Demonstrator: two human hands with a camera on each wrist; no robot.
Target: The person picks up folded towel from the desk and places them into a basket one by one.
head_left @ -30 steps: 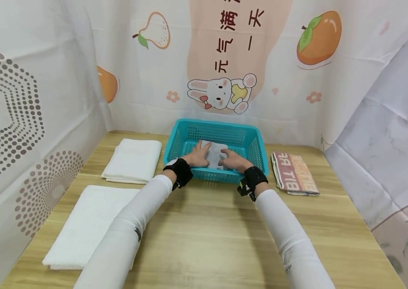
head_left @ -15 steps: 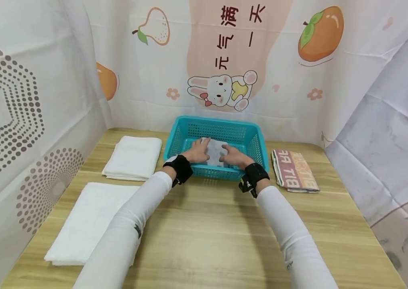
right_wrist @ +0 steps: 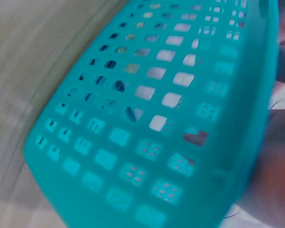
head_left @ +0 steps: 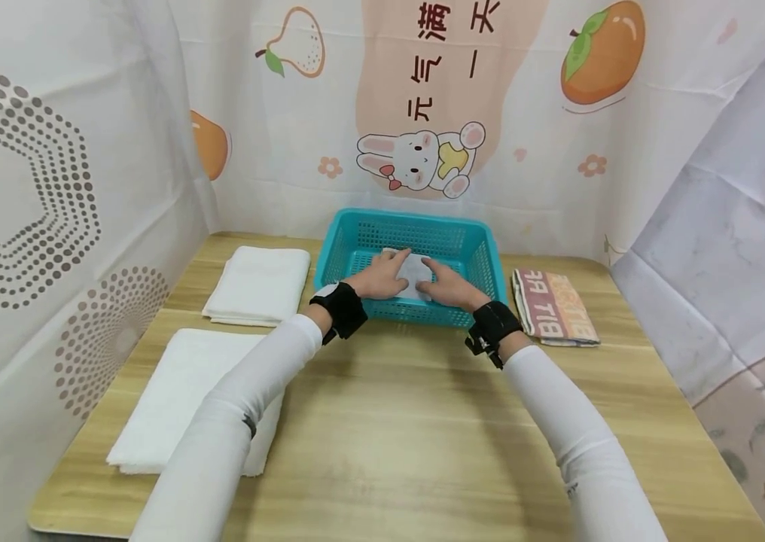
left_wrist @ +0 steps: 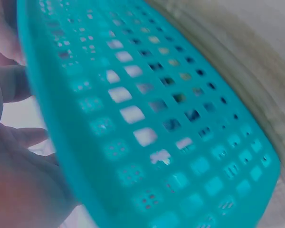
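Observation:
A turquoise plastic basket (head_left: 330,256) with latticed walls stands at the back of the table. Inside it lies a small pale grey folded cloth (head_left: 415,269), partly hidden by the hands. My left hand (head_left: 382,275) reaches over the near rim onto the cloth's left side, fingers extended and thumb apart. From the other side my right hand (head_left: 449,286) reaches in, its fingers loosely bent at the cloth's right edge. In the left wrist view the basket wall (left_wrist: 133,114) fills most of the picture, as does the wall (right_wrist: 147,114) in the right wrist view.
Left of the basket lies a white folded towel (head_left: 260,284), with a larger white towel (head_left: 206,391) nearer the front, partly under the left sleeve. A pink and orange patterned folded cloth (head_left: 553,307) lies right of the basket. A printed curtain (head_left: 274,173) hangs behind the table.
Both hands have come a little closer together over the grey cloth, covering more of it. The head view has tilted slightly downward. The basket and towels keep their places on the table.

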